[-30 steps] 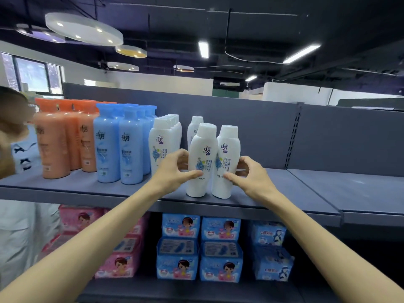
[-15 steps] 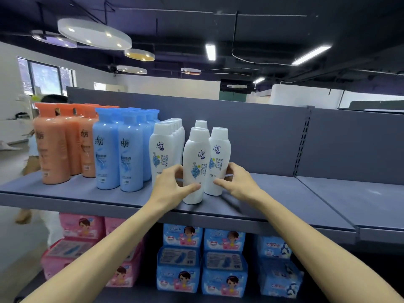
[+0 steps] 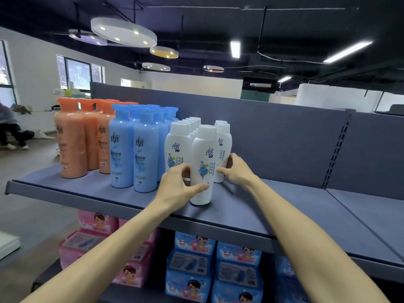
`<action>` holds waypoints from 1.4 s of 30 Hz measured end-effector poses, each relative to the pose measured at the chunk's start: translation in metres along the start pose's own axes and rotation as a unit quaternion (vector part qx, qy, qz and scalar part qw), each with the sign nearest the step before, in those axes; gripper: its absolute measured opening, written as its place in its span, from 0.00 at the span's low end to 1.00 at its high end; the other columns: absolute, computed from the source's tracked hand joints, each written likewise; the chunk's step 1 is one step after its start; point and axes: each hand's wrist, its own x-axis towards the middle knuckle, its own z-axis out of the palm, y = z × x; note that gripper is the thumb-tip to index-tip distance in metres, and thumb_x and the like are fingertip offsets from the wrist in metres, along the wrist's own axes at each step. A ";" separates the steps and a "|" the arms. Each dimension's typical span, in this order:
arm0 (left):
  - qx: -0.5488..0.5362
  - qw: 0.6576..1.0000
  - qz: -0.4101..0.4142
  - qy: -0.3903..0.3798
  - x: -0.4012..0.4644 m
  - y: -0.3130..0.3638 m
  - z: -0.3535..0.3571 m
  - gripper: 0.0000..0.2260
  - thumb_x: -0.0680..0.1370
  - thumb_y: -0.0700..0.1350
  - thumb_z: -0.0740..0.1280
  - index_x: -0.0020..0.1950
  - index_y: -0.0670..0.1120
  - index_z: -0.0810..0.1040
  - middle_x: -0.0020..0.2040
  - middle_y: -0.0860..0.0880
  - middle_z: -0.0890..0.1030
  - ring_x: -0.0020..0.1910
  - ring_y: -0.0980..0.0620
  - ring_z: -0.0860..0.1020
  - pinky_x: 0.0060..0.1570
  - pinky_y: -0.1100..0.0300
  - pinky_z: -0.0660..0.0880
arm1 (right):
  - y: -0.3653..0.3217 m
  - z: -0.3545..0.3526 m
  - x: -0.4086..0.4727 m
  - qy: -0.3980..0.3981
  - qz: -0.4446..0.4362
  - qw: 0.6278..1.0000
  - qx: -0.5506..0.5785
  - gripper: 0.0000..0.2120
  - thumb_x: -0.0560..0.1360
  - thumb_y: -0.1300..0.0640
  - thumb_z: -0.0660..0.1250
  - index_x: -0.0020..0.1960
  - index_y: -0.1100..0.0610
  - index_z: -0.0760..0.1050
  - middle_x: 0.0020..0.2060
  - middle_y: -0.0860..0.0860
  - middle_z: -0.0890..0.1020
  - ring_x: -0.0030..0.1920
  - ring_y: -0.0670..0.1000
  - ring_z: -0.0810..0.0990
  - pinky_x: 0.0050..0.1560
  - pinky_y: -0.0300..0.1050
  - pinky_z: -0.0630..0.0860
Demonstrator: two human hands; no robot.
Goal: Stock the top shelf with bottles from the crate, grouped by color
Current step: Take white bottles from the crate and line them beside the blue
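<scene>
The left hand (image 3: 178, 186) grips the front white bottle (image 3: 202, 165), which stands near the top shelf's front lip (image 3: 87, 199); a careless nudge could tip it off. Just behind, the right hand (image 3: 237, 171) holds a second white bottle (image 3: 223, 147); shoving it could topple the white row (image 3: 185, 136) beside.
</scene>
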 end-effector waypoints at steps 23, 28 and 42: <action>-0.008 0.999 0.014 -0.042 0.003 -0.013 -0.002 0.16 0.69 0.50 0.78 0.53 0.48 0.80 0.50 0.55 0.84 0.48 0.58 0.82 0.52 0.56 0.80 | -0.016 -0.004 -0.001 0.008 0.025 0.991 -0.131 0.29 0.71 0.49 0.76 0.61 0.61 0.64 0.54 0.54 0.74 0.51 0.54 0.74 0.45 0.46 0.71; 0.006 0.997 0.020 -0.077 0.010 -0.012 0.003 0.16 0.71 0.48 0.76 0.56 0.45 0.79 0.53 0.51 0.84 0.50 0.54 0.82 0.54 0.53 0.79 | -0.035 -0.023 -0.053 0.011 -0.096 0.937 -0.335 0.20 0.74 0.56 0.70 0.61 0.59 0.66 0.55 0.56 0.76 0.51 0.59 0.76 0.50 0.53 0.75; 0.222 0.974 0.003 -0.040 0.013 0.006 0.028 0.18 0.75 0.57 0.70 0.49 0.42 0.79 0.43 0.42 0.81 0.45 0.41 0.79 0.40 0.54 0.72 | -0.076 -0.034 -0.086 0.057 -0.159 0.974 -0.151 0.31 0.69 0.55 0.79 0.65 0.55 0.67 0.57 0.51 0.80 0.53 0.52 0.82 0.54 0.54 0.80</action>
